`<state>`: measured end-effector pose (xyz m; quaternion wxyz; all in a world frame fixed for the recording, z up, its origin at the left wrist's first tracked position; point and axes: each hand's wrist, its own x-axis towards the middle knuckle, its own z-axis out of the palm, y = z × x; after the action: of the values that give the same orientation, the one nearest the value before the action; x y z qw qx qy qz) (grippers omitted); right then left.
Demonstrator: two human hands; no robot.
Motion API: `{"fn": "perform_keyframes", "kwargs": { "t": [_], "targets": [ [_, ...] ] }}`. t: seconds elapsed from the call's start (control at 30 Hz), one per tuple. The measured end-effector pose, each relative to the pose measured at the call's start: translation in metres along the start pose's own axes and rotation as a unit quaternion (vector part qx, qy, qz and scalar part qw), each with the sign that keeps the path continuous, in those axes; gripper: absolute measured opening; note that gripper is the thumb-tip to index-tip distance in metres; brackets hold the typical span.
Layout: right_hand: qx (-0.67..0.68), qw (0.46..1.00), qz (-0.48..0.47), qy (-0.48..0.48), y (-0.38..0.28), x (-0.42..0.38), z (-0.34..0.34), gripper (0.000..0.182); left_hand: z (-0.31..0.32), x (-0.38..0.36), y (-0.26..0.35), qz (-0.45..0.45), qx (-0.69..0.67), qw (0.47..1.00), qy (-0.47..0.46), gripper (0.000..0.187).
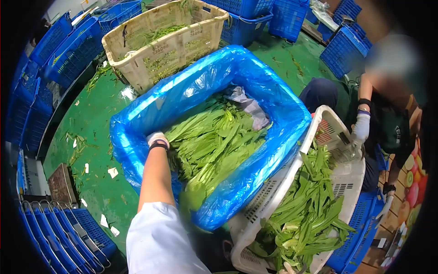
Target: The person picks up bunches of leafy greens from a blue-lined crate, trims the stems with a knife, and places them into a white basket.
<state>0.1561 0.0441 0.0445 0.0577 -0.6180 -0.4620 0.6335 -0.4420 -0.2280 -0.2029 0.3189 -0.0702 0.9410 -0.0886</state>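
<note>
- left hand (158, 139), gloved, sits on the blue-lined crate's (273, 98) rim at 9 o'clock; can't tell its grip
- leafy greens (214, 141) piled inside
- co-worker's hand (361, 128) grips the white basket (349, 176) at 3 o'clock

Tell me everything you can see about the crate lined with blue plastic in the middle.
The blue-lined crate sits on the green floor, roughly rectangular and open at the top. A glossy, wrinkled blue plastic sheet covers its walls and folds over the rim, hiding the crate itself. Inside lies a heap of long green leafy stalks with a crumpled grey piece at the far end. The person's left hand, gloved, reaches in at the near-left rim. A white basket of similar greens leans against its right side; a beige crate stands behind.
</note>
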Motion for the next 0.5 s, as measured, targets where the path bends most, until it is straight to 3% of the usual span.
{"fn": "perform_keyframes", "kwargs": {
  "t": [0.07, 0.13, 0.17, 0.23, 0.27, 0.3, 0.37, 0.4, 0.43, 0.5],
  "targets": [
    [0.004, 1.000, -0.004, -0.005, 0.001, 0.001, -0.004, 0.029, -0.009, -0.015, -0.004, 0.044, -0.011, 0.999, 0.016, 0.032],
    [0.032, 0.995, 0.093, -0.001, 0.001, 0.004, -0.012, 0.028, -0.025, -0.028, 0.002, 0.046, -0.009, 0.999, -0.018, 0.035],
    [0.034, 0.995, 0.094, -0.001, 0.002, 0.002, -0.013, 0.028, -0.033, -0.037, 0.008, 0.050, -0.010, 0.997, -0.050, 0.038],
    [0.060, 0.996, 0.058, -0.011, 0.005, -0.002, -0.012, 0.019, -0.035, -0.048, 0.019, 0.107, 0.020, 0.994, 0.011, 0.040],
    [0.225, 0.952, 0.180, -0.105, 0.024, 0.015, -0.047, 0.009, -0.034, -0.052, 0.021, 0.134, -0.008, 0.991, 0.023, 0.040],
    [0.260, 0.923, 0.280, -0.044, 0.036, 0.031, -0.060, 0.004, -0.039, -0.062, 0.024, 0.162, -0.036, 0.986, 0.034, 0.040],
    [0.193, 0.962, 0.175, -0.084, 0.029, 0.020, -0.046, 0.012, -0.084, -0.130, 0.022, 0.173, -0.192, 0.965, -0.046, 0.034],
    [0.028, 0.996, 0.076, 0.021, 0.004, -0.005, -0.011, 0.024, -0.090, -0.156, 0.016, 0.173, -0.412, 0.886, -0.126, 0.028],
    [0.036, 0.999, 0.027, 0.028, 0.006, -0.005, -0.010, 0.033, -0.094, -0.177, 0.013, 0.199, -0.572, 0.772, -0.194, 0.021],
    [0.048, 0.998, -0.024, -0.020, -0.001, -0.012, -0.008, 0.032, -0.088, -0.218, 0.012, 0.328, -0.721, 0.503, -0.346, 0.044]
  ]
}}
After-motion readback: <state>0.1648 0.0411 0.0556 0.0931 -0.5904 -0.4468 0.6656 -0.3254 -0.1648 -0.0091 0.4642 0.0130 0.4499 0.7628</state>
